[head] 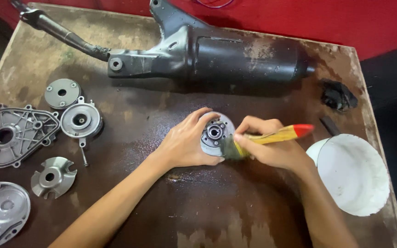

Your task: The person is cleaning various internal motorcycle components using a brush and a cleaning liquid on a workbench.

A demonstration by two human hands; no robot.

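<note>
My left hand (185, 143) grips a round grey metal disc part (215, 133) with a bolted hub, holding it on edge against the wet brown table (217, 216). My right hand (272, 147) holds a paintbrush (272, 136) with a yellow handle and red tip. Its dark bristles press on the lower right rim of the disc. Both forearms reach in from the bottom of the view.
A long black exhaust muffler (217, 53) lies across the back. Several grey metal engine covers and discs (17, 135) sit at the left. A white round lid (352, 174) rests at the right edge, a black rag (338, 95) behind it.
</note>
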